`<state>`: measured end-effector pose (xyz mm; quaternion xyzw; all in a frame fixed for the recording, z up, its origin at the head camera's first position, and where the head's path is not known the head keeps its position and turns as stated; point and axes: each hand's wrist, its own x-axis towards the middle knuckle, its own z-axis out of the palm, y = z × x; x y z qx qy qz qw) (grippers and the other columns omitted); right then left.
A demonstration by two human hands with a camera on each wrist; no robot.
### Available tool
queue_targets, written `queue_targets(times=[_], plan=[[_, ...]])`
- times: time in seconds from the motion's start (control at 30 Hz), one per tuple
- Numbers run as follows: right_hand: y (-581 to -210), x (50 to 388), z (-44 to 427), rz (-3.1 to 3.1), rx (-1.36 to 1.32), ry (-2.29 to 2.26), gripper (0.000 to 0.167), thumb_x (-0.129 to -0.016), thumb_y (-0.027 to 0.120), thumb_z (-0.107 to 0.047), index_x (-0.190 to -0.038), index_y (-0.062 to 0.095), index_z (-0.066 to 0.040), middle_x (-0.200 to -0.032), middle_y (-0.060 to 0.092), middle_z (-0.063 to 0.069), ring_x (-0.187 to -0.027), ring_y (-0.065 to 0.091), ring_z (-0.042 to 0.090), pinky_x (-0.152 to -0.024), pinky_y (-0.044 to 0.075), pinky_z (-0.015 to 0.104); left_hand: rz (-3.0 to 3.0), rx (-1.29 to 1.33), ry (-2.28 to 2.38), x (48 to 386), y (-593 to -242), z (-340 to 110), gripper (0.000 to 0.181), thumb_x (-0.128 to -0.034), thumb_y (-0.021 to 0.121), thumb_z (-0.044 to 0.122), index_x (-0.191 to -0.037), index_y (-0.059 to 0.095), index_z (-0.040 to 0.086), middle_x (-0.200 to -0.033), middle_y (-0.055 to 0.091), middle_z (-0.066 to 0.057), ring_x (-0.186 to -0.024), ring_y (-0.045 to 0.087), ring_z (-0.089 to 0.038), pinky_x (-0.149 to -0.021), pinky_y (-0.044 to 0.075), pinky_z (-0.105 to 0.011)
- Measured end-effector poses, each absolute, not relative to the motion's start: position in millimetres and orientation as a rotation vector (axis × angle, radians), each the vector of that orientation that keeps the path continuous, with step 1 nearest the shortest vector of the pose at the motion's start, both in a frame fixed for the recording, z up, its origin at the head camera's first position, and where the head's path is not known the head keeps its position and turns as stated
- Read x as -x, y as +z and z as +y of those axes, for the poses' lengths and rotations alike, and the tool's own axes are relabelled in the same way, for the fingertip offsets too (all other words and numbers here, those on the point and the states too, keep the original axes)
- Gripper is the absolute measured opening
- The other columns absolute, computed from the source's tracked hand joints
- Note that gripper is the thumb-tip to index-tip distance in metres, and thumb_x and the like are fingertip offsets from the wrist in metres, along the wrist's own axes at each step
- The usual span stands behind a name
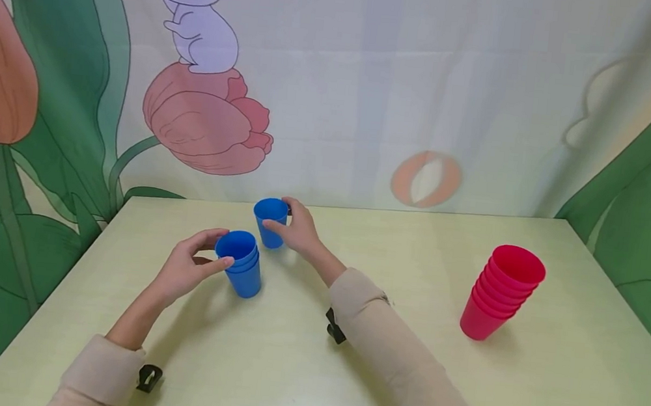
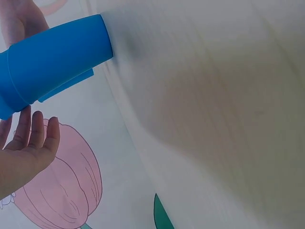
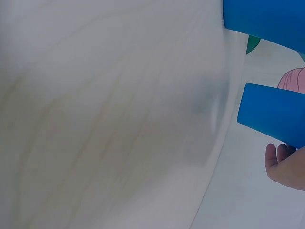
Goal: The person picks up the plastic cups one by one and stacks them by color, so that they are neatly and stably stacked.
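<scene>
In the head view my left hand grips a stack of nested blue cups, its thumb at the near side of the rim and fingers at the far side. Slightly behind and to the right, my right hand holds a single blue cup between thumb and fingers. Both are mouth up, close together but apart. The left wrist view shows the stack large with fingers beside it. On the right wrist view's right side appear the single cup and the right hand.
A stack of nested red cups stands mouth up on the right part of the pale table. Behind the table's far edge hangs a printed curtain with flowers and a white animal. Black straps show at both sleeve cuffs.
</scene>
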<state>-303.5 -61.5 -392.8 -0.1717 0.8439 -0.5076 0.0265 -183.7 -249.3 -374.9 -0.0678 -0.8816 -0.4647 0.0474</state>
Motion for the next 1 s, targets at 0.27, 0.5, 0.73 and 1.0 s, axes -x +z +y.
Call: queue_targets(times=[0.27,0.5,0.73,1.0], plan=[[-385.6,298.5,-53.1,2.602,0.523,-1.58,0.065,-0.086,0.062,-0.031,-0.138,0.032,-0.006,-0.134,0.043,0.013,-0.121,0.041,0.027,-0.096,0.039,0.04,-2.686,0.217,-1.423,184.5,-373.9,-250.7,0.062,-0.0852,0.064,0.029,-0.136,0.038,0.005,-0.129,0.046,-0.019,-0.116,0.044,-0.034,-0.091,0.042,-0.047],[-384.0,294.6,-44.9,2.605,0.562,-1.58,0.065,-0.087,0.062,-0.03,-0.138,0.032,-0.005,-0.134,0.043,0.013,-0.12,0.042,0.027,-0.096,0.039,0.04,-2.69,0.218,-1.413,187.2,-378.3,-252.2,0.065,-0.0838,0.064,0.034,-0.136,0.038,0.006,-0.129,0.046,-0.017,-0.115,0.044,-0.033,-0.091,0.042,-0.047],[-378.0,288.5,-35.4,2.586,0.605,-1.593,0.065,-0.087,0.062,-0.028,-0.138,0.032,-0.004,-0.133,0.044,0.014,-0.12,0.042,0.03,-0.095,0.039,0.042,-2.686,0.231,-1.41,185.2,-376.8,-251.1,0.061,-0.0857,0.063,0.028,-0.135,0.038,0.004,-0.129,0.045,-0.019,-0.115,0.044,-0.034,-0.091,0.042,-0.048],[-371.1,282.6,-23.2,2.566,0.627,-1.614,0.064,-0.087,0.062,-0.028,-0.138,0.033,-0.004,-0.134,0.044,0.013,-0.119,0.043,0.026,-0.093,0.042,0.039,-2.684,0.228,-1.414,185.6,-378.0,-249.6,0.062,-0.0848,0.064,0.031,-0.136,0.038,0.005,-0.131,0.044,-0.018,-0.116,0.043,-0.034,-0.092,0.041,-0.048]])
